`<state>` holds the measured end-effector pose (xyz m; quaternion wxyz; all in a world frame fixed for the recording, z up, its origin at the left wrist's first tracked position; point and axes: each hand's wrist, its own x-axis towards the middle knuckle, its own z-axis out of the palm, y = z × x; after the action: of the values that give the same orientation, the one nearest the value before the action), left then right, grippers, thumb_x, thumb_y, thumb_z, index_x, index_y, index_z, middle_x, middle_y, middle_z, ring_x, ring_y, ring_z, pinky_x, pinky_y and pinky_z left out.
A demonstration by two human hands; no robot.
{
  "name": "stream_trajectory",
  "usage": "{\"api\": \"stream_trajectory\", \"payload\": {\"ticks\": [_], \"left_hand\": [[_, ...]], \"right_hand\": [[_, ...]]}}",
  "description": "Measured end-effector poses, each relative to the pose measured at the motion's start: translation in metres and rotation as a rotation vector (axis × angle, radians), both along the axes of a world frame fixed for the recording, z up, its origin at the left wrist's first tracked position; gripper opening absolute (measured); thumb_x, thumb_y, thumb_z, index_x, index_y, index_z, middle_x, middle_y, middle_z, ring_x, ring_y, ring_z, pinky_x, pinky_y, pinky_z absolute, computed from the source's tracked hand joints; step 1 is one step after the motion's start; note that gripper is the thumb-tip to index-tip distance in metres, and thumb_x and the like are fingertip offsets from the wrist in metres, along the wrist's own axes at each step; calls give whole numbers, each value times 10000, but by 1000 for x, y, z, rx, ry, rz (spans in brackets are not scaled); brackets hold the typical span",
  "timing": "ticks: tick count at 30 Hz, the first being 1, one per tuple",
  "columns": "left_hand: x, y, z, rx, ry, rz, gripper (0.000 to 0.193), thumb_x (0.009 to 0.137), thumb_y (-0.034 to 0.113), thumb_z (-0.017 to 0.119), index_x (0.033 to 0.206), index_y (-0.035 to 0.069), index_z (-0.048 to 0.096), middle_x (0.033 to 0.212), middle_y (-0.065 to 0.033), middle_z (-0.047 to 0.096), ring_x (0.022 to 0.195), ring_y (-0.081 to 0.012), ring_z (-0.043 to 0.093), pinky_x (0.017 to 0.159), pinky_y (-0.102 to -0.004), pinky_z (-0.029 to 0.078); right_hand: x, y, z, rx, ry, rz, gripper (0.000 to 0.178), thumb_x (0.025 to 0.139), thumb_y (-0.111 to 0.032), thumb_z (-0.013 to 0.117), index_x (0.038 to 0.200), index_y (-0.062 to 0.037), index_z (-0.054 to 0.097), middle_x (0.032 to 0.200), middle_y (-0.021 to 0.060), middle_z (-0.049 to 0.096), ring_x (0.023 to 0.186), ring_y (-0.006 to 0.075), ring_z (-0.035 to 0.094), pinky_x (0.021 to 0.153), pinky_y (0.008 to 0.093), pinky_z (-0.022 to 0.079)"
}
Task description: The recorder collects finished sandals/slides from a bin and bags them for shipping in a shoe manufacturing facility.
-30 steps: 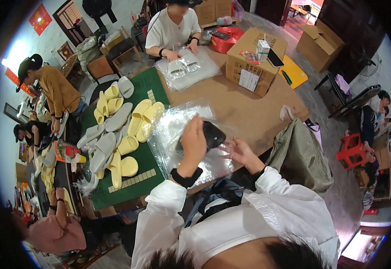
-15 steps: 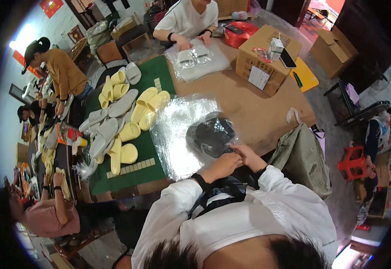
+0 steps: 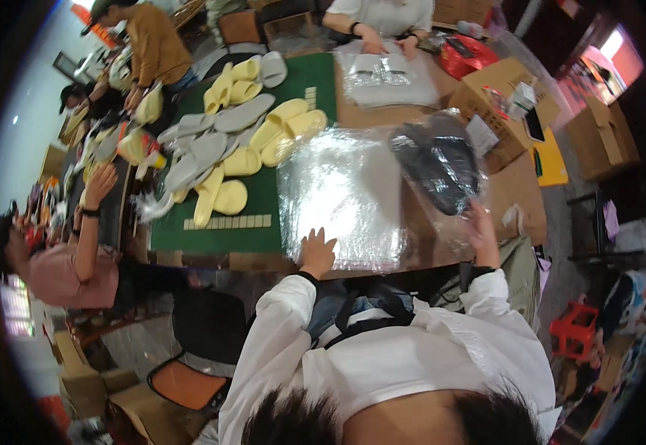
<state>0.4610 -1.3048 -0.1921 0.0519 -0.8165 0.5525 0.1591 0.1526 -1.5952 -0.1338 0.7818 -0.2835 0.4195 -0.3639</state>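
1. So, head view (only one here): since half a second ago the black slippers (image 3: 441,167) have been shifting right, mostly off the stack of clear bags (image 3: 338,193). The hands, which were meeting at the bag's near end, are now working well apart.
2. Slippers are sitting inside a clear bag (image 3: 435,226), toward the cardboard box (image 3: 512,81), over the right part of the brown table (image 3: 515,178).
3. Left hand (image 3: 317,254) is resting palm down with fingers spread, touching the stack's near edge and not gripping anything as far as I'm seeing.
4. Right hand (image 3: 480,226) is reaching to the near end of the slippers, fingers touching the bag. It's blurring, so I can't tell how tightly it's closing.
5. Handling, my guess: we're dealing with something light, soft and bendy, nothing fragile. The film is looking slick and crinkly, so slippers could be sliding around inside.
6. I'd be taking hold through the bag around the soles; pinching just loose film is asking for a slip or tear.
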Motion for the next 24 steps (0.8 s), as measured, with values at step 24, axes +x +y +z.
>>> {"api": "stream_trajectory", "payload": {"ticks": [24], "left_hand": [[122,37,36,-510,192,371,659,720,145,596,1298,22,305,1300,-257,291,1191,-392,307,951,-452,297]], "right_hand": [[147,98,-124,-465,1343,463,799,693,-386,595,1353,-131,224,1292,217,372,1216,352,332,991,505,215]]}}
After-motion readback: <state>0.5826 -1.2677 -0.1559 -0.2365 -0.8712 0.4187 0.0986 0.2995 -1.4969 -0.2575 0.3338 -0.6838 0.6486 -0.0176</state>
